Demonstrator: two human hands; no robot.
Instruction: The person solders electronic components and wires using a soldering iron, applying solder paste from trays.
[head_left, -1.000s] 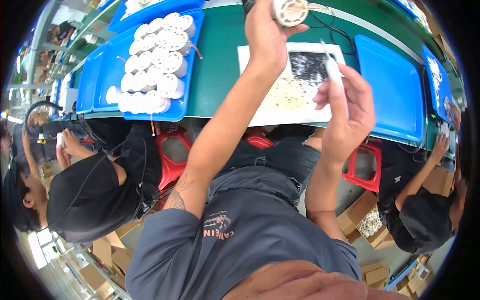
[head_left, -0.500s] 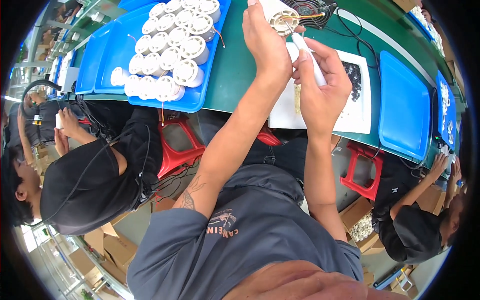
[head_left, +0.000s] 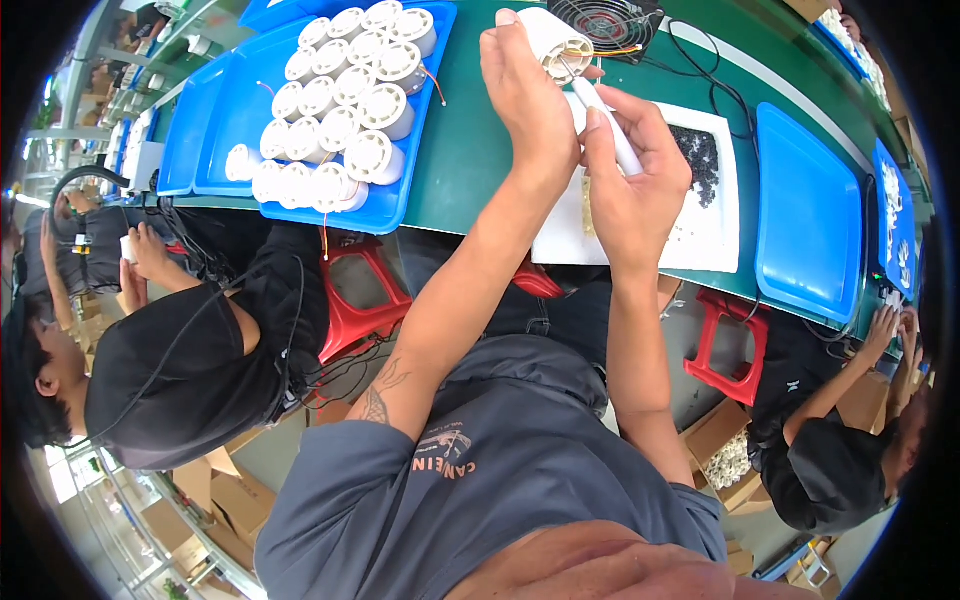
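My left hand (head_left: 535,100) is closed around a white cylindrical plastic housing (head_left: 548,32), tilted so that its open, spoked end faces me. Thin red and yellow wires come out beside that end. In my right hand (head_left: 640,185) is a slim white pen-shaped screwdriver (head_left: 612,130), gripped between thumb and fingers. Its thin metal tip reaches into the housing's open end; what it touches inside is too small to tell. Under my right hand lies a white foam sheet (head_left: 705,240) with a patch of small black screws (head_left: 700,160) and a strip of pale yellowish bits (head_left: 587,210).
On the left, a blue tray (head_left: 385,215) carries several similar white housings (head_left: 375,157). A black fan (head_left: 605,25) with a cable stands behind my hands. Another blue tray (head_left: 808,215) lies at right on the green table (head_left: 450,150). Co-workers sit on both sides, near red stools (head_left: 725,345).
The housing has turned and shifted slightly down and left, its wires now off to the side of the open end. My right hand has followed with the screwdriver.
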